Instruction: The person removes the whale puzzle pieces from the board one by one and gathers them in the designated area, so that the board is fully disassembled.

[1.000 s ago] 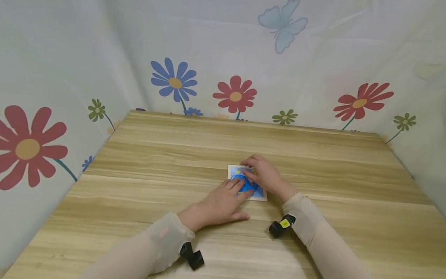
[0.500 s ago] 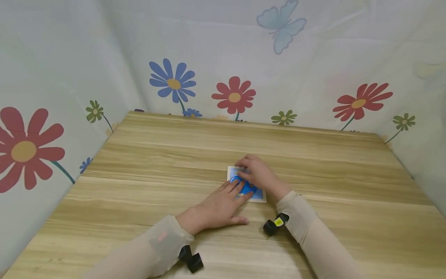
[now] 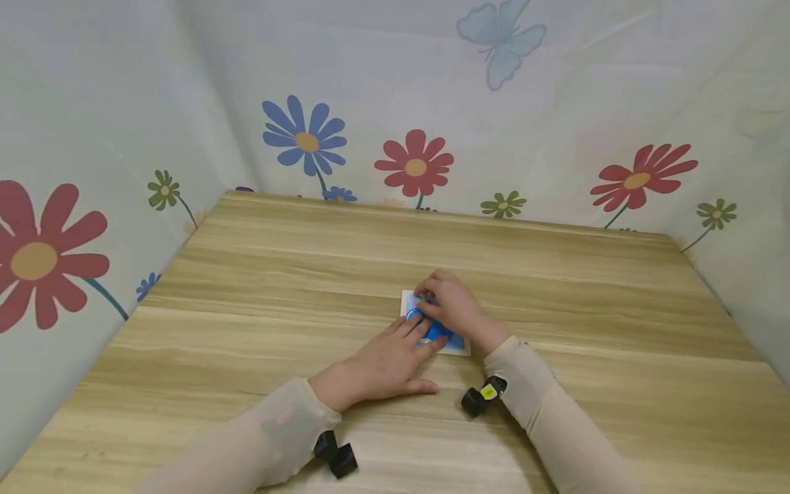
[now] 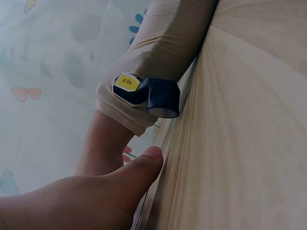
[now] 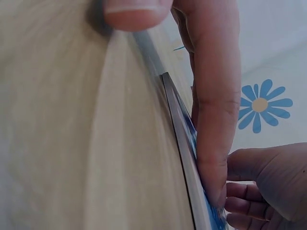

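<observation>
A small square board (image 3: 458, 344) with a pale rim and a blue picture lies flat on the wooden table. My left hand (image 3: 385, 363) rests on its near left part, fingers spread and straight, thumb out to the side on the table. In the right wrist view, the left index finger (image 5: 216, 110) touches the board's face. Over the far left part of the board, my right hand (image 3: 453, 302) has bent fingers, with thumb and fingertips close together. I cannot tell whether it pinches anything. Both hands hide much of the picture.
The wooden table (image 3: 296, 261) reaches back to a white curtain (image 3: 555, 123) printed with flowers and a butterfly. Small black cameras (image 3: 336, 456) are strapped to both sleeved wrists.
My right hand has shifted slightly left across the far part of the board, covering small coloured details seen earlier there. The left hand stays on the board.
</observation>
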The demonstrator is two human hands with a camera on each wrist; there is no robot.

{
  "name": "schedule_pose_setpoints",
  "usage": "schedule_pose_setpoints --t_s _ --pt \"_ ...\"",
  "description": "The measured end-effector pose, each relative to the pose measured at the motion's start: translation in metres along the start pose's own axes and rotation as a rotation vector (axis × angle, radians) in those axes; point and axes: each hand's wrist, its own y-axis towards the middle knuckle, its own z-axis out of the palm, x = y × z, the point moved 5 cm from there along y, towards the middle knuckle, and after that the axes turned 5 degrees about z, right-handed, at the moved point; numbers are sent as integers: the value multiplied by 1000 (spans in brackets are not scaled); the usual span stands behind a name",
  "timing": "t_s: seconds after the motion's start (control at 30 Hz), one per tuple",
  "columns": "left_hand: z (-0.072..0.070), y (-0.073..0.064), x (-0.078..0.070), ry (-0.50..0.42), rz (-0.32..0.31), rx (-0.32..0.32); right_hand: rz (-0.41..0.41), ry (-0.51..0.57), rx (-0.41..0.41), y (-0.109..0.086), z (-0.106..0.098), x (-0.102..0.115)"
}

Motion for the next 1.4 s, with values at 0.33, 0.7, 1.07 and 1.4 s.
schedule_pose_setpoints --t_s 0.33,0.7,1.07,1.4 --pt "1 0 1 -5 4 3 56 59 27 2 2 -3" --pt "1 0 2 4 6 4 93 78 59 2 4 -3" --pt "1 0 2 18 10 -3 89 122 63 2 4 -3" --pt "0 -1 1 30 8 -10 83 208 39 3 -1 -6"
